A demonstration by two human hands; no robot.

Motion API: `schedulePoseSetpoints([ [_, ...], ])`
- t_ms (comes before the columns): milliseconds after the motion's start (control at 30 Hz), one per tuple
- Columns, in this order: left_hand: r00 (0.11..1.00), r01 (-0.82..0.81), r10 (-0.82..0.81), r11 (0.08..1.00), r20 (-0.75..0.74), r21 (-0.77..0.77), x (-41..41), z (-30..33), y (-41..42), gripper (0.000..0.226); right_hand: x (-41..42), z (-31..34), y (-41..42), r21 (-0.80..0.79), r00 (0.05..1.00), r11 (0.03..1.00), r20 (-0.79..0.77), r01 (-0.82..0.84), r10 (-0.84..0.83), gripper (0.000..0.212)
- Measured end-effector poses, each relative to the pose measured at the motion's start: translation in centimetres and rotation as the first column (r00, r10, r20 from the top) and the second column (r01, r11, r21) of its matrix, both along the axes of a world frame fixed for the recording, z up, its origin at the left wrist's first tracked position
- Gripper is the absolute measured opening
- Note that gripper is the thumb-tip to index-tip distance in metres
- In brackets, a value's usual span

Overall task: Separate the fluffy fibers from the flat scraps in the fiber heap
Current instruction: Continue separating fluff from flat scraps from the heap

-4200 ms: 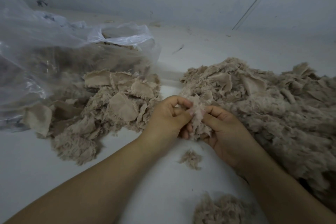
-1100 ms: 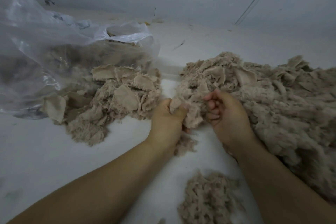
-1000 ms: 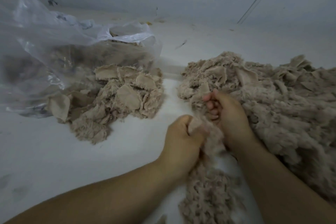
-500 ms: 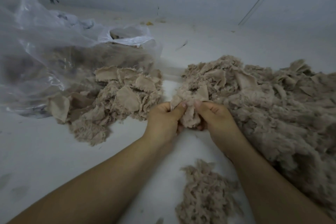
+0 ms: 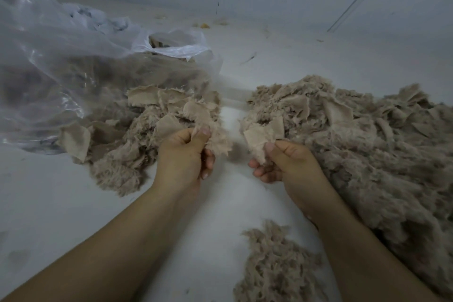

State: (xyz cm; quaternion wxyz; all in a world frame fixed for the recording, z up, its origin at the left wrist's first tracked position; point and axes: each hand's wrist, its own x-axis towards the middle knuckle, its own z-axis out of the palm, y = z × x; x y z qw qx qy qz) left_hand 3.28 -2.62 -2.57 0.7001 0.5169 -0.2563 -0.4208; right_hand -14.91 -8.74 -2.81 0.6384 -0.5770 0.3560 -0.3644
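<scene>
A big beige fiber heap (image 5: pixel 367 154) of mixed fluff and flat scraps fills the right side. My right hand (image 5: pixel 286 164) pinches a flat beige scrap (image 5: pixel 256 141) at the heap's left edge. My left hand (image 5: pixel 186 154) pinches a fluffy tuft (image 5: pixel 219 141) between thumb and forefinger, just in front of a smaller pile of flat scraps (image 5: pixel 157 125) at the centre left. The two hands are apart, with white floor between them. A small mound of loose fluff (image 5: pixel 274 267) lies near the bottom, between my forearms.
A clear plastic bag (image 5: pixel 73 68) holding more beige fiber lies at the left, its mouth next to the scrap pile. The white floor (image 5: pixel 61 203) meets a pale wall at the back. Small bits of debris (image 5: pixel 204 25) lie near the wall.
The hands, which held one piece together half a second ago, have pulled apart. The left now has the fluffy part, the right the flat scrap.
</scene>
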Motion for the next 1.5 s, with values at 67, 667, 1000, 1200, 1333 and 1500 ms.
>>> schedulePoseSetpoints([
  [67, 1.0, 0.018, -0.018, 1.0, 0.005, -0.001, 0.0, 0.0, 0.2, 0.032, -0.1, 0.3, 0.1, 0.018, 0.998, 0.998, 0.01, -0.057, 0.057, 0.034],
  [667, 0.859, 0.21, -0.294, 0.949, 0.419, 0.235, -1.9, 0.1, -1.4, 0.022, 0.1, 0.2, 0.3, -0.109, 0.976, 0.97, -0.056, -0.216, 0.211, 0.036],
  [1000, 0.153, -0.175, -0.44, 0.869, 0.885, 0.462, 2.4, 3.1, -1.3, 0.028, 0.0, -0.4, -0.3, -0.057, 0.997, 0.997, -0.071, -0.043, 0.039, 0.032],
  [1200, -0.287, -0.366, -0.41, 0.882, 0.866, 0.296, 1.7, 4.3, -0.5, 0.033, 0.6, -0.6, 0.0, -0.022, 0.997, 0.998, -0.059, 0.051, -0.052, 0.033],
  [1333, -0.156, -0.115, -0.212, 0.974, 0.965, 0.196, -2.2, 3.6, -1.2, 0.024, 0.4, -0.5, 0.1, -0.021, 0.98, 0.98, -0.005, 0.199, -0.199, 0.034],
  [1500, 0.136, 0.113, -0.24, 0.968, 0.961, 0.226, -5.2, 2.5, -3.7, 0.047, 0.4, -0.3, 0.2, -0.059, 0.967, 0.965, 0.014, 0.254, -0.254, 0.038],
])
